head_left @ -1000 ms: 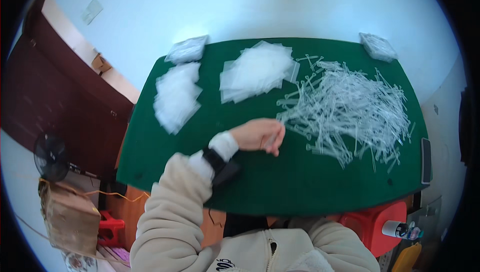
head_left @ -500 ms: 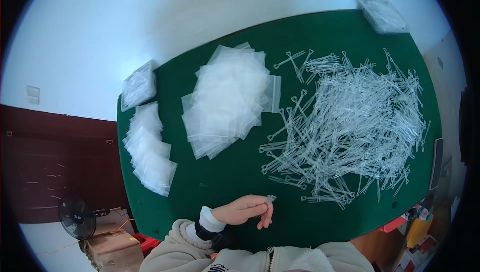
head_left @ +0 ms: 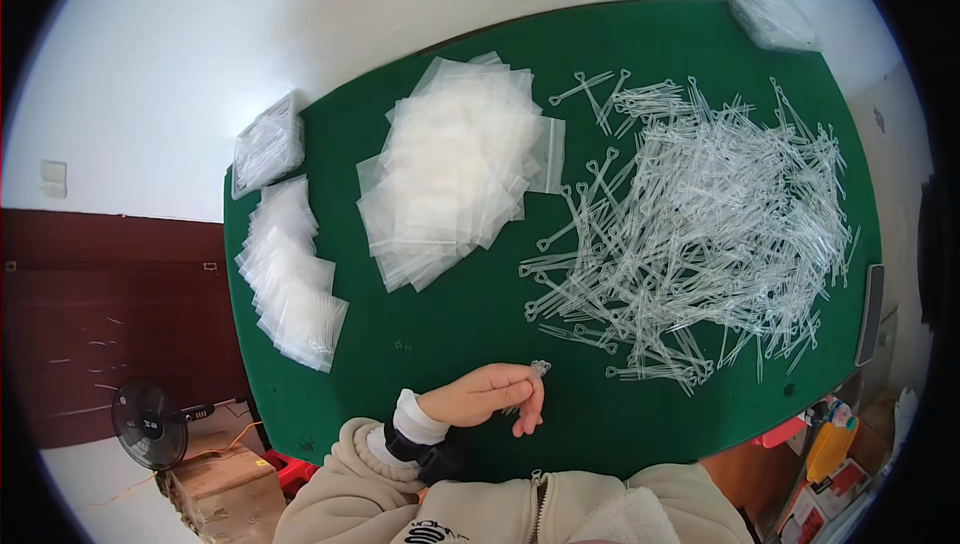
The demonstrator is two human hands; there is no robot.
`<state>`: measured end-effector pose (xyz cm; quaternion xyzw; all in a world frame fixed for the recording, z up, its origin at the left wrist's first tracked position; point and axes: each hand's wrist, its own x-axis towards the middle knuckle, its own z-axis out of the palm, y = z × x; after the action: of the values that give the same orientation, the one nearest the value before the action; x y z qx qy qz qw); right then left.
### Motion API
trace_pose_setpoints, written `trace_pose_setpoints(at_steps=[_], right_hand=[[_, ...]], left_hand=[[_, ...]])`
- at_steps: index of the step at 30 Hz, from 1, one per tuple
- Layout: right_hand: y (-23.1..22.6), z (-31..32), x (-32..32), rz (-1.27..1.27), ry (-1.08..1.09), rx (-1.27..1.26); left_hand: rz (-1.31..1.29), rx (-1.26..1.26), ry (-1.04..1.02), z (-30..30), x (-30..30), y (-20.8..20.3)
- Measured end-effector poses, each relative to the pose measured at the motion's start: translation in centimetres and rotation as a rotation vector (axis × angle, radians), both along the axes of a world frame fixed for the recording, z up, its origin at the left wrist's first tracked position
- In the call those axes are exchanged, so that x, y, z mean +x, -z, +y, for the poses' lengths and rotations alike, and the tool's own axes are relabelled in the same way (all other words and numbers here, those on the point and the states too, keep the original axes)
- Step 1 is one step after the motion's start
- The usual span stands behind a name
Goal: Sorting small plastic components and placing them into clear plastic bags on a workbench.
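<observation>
My left hand (head_left: 490,396) is over the near middle of the green table (head_left: 430,329), its fingers closed. A few clear plastic fruit forks (head_left: 541,368) are gripped in it, their looped ends showing above the forefinger. My right hand is out of view. To the right lies a wide heap of clear two-pronged fruit forks (head_left: 720,234) with looped ends. Beyond my left hand is a spread pile of clear zip bags (head_left: 450,169). Farther left, a row of overlapping small bags (head_left: 290,274) runs along the table edge.
A clear packed box (head_left: 268,149) stands at the far left corner, and a wrapped clear package (head_left: 770,14) at the far right. A dark flat phone-like object (head_left: 870,316) lies at the right edge. A black fan (head_left: 150,426) and a cardboard box (head_left: 225,489) are at lower left.
The view has tilted a little, so the table and its things sit higher in the picture. My left hand keeps the same hold on the forks.
</observation>
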<state>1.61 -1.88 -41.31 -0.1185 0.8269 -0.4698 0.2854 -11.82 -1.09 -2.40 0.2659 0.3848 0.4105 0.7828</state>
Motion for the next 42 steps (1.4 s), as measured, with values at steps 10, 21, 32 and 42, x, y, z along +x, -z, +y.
trace_pose_setpoints(at_steps=[10, 21, 32, 42], right_hand=[[-3.6, 2.6, 1.4, 0.192, -0.13, 0.224], [-10.4, 1.2, 14.6, 0.252, -0.028, 0.14], [-41.4, 3.9, 20.5, 0.389, -0.099, 0.248], [-41.2, 17.4, 11.4, 0.792, 0.564, 0.8]], left_hand=[[0.082, 0.083, -0.066, -0.6, 1.4, 1.5], [0.11, 0.357, -0.552, -1.0, 2.9, 3.0], [0.249, 0.299, -0.817, -4.1, 4.6, 3.1], [0.552, 0.172, -0.755, -4.7, 3.6, -1.5]])
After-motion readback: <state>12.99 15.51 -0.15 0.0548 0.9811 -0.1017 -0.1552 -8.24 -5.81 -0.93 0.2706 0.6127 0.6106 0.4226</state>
